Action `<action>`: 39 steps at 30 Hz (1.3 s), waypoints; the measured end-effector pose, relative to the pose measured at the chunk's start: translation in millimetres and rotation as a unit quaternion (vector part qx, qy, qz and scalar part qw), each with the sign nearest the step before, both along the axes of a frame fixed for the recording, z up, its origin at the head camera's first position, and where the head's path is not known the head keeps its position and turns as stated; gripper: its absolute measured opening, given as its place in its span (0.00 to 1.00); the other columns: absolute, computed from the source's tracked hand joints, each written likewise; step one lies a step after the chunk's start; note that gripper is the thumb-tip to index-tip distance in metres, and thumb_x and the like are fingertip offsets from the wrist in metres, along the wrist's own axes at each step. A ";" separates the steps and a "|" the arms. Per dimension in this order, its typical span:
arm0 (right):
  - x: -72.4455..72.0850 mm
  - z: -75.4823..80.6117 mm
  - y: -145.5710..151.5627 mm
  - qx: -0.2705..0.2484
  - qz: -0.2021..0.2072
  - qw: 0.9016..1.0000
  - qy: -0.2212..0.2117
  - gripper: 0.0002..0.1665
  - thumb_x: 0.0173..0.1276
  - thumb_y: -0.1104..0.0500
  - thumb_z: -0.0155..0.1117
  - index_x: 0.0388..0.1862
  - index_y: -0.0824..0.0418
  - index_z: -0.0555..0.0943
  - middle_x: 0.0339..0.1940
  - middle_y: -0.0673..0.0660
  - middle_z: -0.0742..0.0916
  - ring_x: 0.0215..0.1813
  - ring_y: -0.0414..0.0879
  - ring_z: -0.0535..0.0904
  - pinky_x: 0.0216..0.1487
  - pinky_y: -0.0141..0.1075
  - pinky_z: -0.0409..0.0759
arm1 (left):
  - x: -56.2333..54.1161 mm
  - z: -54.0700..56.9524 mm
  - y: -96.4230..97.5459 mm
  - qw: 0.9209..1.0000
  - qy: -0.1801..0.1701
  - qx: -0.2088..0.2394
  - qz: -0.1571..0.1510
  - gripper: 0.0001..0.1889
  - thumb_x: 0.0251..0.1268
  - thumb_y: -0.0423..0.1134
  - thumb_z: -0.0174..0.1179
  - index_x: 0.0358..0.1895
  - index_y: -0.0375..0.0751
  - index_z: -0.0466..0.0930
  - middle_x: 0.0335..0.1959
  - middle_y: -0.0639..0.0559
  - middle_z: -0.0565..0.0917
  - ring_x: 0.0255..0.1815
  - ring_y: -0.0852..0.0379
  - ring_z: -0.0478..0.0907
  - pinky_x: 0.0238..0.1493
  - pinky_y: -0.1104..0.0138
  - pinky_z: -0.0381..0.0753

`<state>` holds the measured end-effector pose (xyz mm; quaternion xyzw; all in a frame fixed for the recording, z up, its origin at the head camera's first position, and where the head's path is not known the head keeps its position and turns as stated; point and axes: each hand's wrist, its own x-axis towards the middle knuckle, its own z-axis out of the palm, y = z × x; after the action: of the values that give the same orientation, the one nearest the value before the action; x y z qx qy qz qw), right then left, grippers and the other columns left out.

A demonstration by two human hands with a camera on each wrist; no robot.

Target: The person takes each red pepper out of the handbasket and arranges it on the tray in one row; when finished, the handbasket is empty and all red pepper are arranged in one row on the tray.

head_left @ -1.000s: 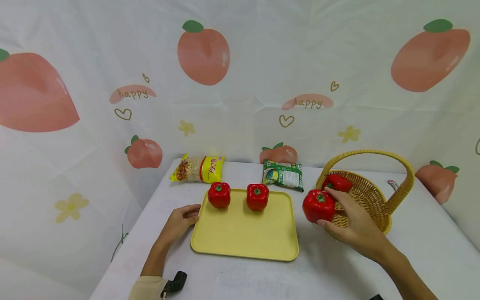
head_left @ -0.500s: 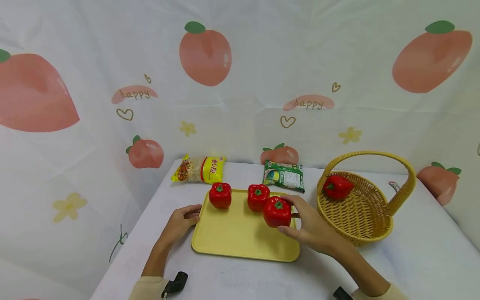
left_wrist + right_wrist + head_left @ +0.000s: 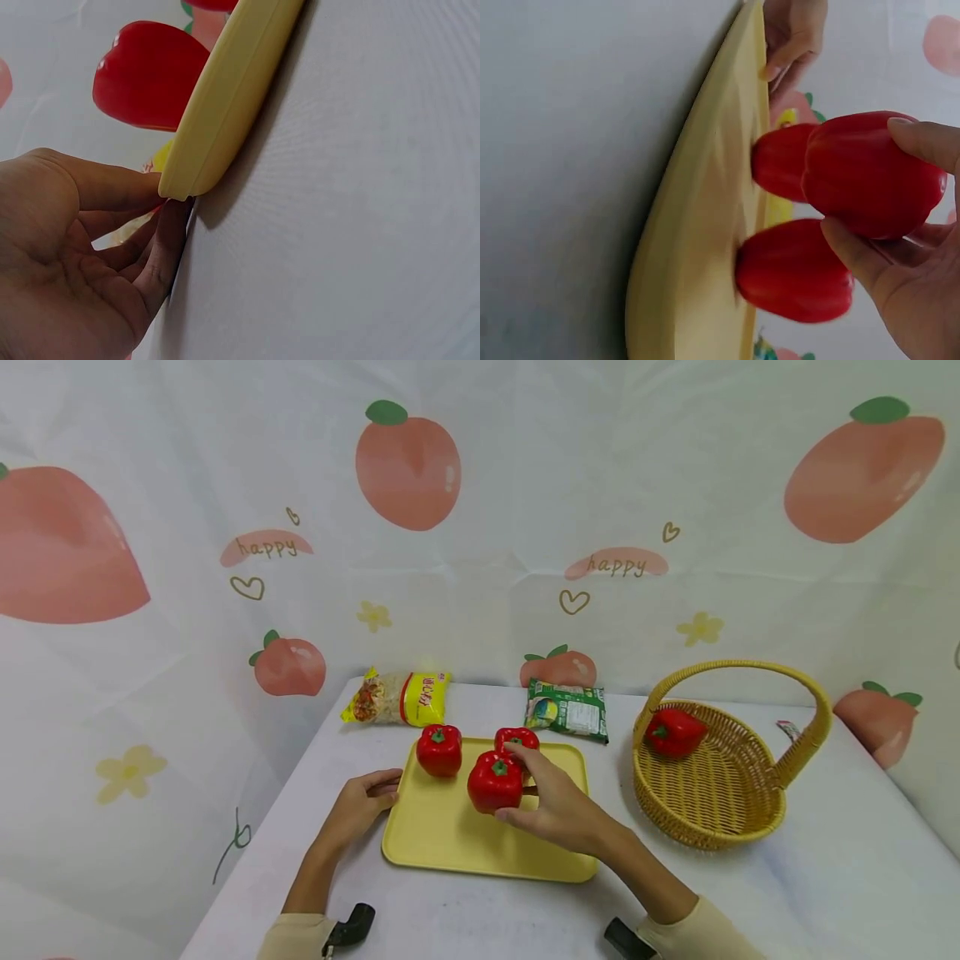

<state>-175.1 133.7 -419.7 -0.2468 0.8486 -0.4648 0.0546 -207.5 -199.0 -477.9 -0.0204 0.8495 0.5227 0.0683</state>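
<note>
My right hand (image 3: 553,802) grips a glossy red bell pepper (image 3: 493,783) with a green stem, thumb on one side and fingers on the other. In the right wrist view this held bell pepper (image 3: 870,174) hangs above the yellow tray (image 3: 697,292). Two more red bell peppers stand along the tray's far side: a left bell pepper (image 3: 438,752) and a right bell pepper (image 3: 517,738), partly hidden behind the held one. At the tray's left edge, my left hand (image 3: 358,807) pinches the rim; in the left wrist view its thumb and fingers (image 3: 169,247) meet the tray corner (image 3: 196,169).
A wicker basket (image 3: 701,802) with a tall handle stands to the right, one red bell pepper (image 3: 677,733) inside. Behind the tray lie a yellow food bag (image 3: 397,697) and a green packet (image 3: 567,708). A printed cloth (image 3: 480,527) hangs at the back of the white table (image 3: 465,918).
My right hand has carried the bell pepper leftward from beside the basket to over the tray's middle. The left hand has stayed at the tray edge.
</note>
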 end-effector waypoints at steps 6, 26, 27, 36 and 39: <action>-6.8 -7.1 -23.4 0.012 0.021 0.999 -0.021 0.51 0.67 0.50 0.78 0.82 0.60 0.63 0.74 0.54 0.77 0.70 0.52 0.78 0.63 0.45 0.87 | 0.0 0.4 -0.1 1.000 0.003 -0.005 0.002 0.22 0.76 0.27 0.58 0.70 0.29 0.78 0.64 0.36 0.84 0.62 0.44 0.84 0.60 0.61 0.87; -6.7 -20.5 -69.4 0.062 0.064 0.996 -0.008 0.50 0.66 0.47 0.78 0.81 0.57 0.65 0.72 0.52 0.78 0.71 0.46 0.75 0.69 0.42 0.82 | 0.7 1.8 -0.1 1.000 -0.002 -0.003 -0.001 0.22 0.76 0.27 0.56 0.70 0.30 0.78 0.66 0.36 0.83 0.64 0.43 0.84 0.63 0.59 0.86; -6.8 -21.0 -69.8 0.062 0.066 0.996 -0.008 0.50 0.66 0.47 0.78 0.81 0.57 0.65 0.72 0.53 0.78 0.71 0.46 0.75 0.70 0.42 0.82 | 0.8 1.8 -0.3 1.000 -0.003 -0.003 -0.002 0.22 0.76 0.28 0.57 0.70 0.30 0.78 0.66 0.36 0.83 0.64 0.43 0.84 0.63 0.59 0.86; -7.8 -24.5 -71.7 0.069 0.072 0.995 -0.010 0.50 0.64 0.48 0.80 0.80 0.55 0.65 0.70 0.50 0.79 0.70 0.43 0.75 0.69 0.38 0.81 | 1.1 1.5 -1.2 1.000 -0.003 -0.003 -0.004 0.22 0.76 0.28 0.57 0.70 0.31 0.78 0.66 0.36 0.84 0.63 0.44 0.84 0.63 0.60 0.86; -7.8 -24.9 -71.9 0.066 0.074 0.995 -0.010 0.51 0.64 0.47 0.80 0.80 0.54 0.65 0.70 0.49 0.79 0.70 0.42 0.75 0.68 0.36 0.81 | 0.7 1.3 -1.3 1.000 -0.003 -0.004 -0.005 0.22 0.76 0.28 0.56 0.71 0.31 0.78 0.66 0.36 0.83 0.63 0.43 0.84 0.63 0.60 0.86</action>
<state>-182.9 61.8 -444.6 -0.3005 0.8563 -0.4045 0.1133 -206.8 -200.3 -476.6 -0.0175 0.8513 0.5192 0.0732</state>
